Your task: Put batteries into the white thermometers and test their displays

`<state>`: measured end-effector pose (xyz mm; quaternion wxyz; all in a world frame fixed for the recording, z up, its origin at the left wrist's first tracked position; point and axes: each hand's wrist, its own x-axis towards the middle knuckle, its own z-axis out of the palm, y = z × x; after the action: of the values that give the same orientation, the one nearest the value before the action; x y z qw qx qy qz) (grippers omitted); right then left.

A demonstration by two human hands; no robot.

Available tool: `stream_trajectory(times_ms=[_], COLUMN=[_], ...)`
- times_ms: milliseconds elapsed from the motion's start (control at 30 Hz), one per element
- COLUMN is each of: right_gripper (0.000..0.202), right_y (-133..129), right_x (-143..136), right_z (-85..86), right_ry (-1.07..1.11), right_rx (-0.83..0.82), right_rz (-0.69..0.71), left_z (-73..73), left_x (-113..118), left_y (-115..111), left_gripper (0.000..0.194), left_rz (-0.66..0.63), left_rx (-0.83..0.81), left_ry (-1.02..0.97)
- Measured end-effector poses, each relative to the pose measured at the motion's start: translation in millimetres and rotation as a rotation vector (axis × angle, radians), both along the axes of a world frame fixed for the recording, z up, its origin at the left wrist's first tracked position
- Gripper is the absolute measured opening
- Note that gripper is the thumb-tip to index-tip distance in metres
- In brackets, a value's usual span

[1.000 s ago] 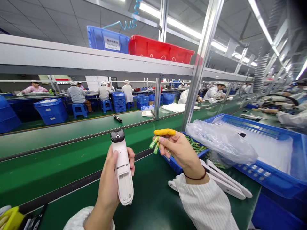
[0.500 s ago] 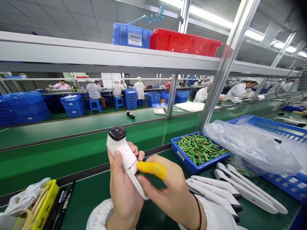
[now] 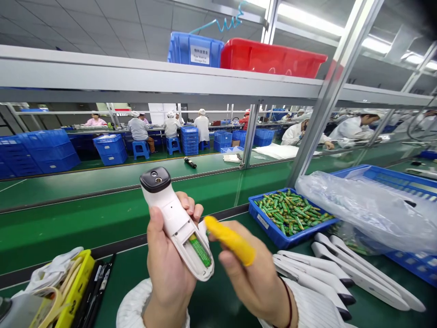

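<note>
My left hand (image 3: pixel 172 266) is closed around a white handheld infrared thermometer (image 3: pixel 165 214) with a black sensor head tilted up and to the left. Its battery compartment (image 3: pixel 184 243) is open toward me, and a green battery (image 3: pixel 200 250) lies in one side of it. Just right of the compartment is my right hand (image 3: pixel 252 269), a yellow finger cot on the index finger. Its fingers are bent together, slightly blurred. A bit of something white with a trace of green shows behind the fingertip; most of it is hidden.
A blue tray of green batteries (image 3: pixel 290 212) stands at right, beside a blue crate (image 3: pixel 406 182) with plastic bags. Several white thermometer shells (image 3: pixel 317 269) lie in front. Left are a yellow box (image 3: pixel 75 287) and black pens (image 3: pixel 97 291). Co-workers sit beyond the shelf.
My right hand has drawn back from the thermometer, uncovering the compartment and the green battery in it. The thermometer has shifted slightly left, and the view has turned a little.
</note>
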<state>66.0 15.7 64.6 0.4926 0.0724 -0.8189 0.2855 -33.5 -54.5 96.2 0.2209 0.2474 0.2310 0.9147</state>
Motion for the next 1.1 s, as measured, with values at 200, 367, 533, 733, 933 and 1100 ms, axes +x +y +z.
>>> stream_trajectory(times_ms=[200,367,533,733,933,1100], right_gripper=[0.019,0.015,0.015,0.026,0.044,0.031], right_y=[-9,-13,-6,0,-7,-6], right_x=[0,-4,-7,-8,-10,-7], right_z=[-10.9,-16.8,-1.9,-0.6,-1.7,-0.3], right_ry=[0.251,0.152,-0.071,-0.295,-0.427,-0.409], right_rx=[-0.474,-0.428,-0.445,-0.495,-0.733,-0.589], right_rz=[0.119,0.216,0.485,0.328,0.456,0.34], left_z=[-4.4,-8.6,-6.9,-3.2,-6.6,-12.8], left_x=[3,6,1,-2,1,-1], left_y=[8,12,11,5,7,15], left_gripper=[0.022,0.022,0.029,0.036,0.034,0.035], left_rz=[0.093,0.098,0.149,0.115,0.004,0.04], left_rx=[0.073,0.066,0.062,0.045,-0.053,-0.064], left_ry=[0.087,0.083,-0.001,0.069,0.101,0.126])
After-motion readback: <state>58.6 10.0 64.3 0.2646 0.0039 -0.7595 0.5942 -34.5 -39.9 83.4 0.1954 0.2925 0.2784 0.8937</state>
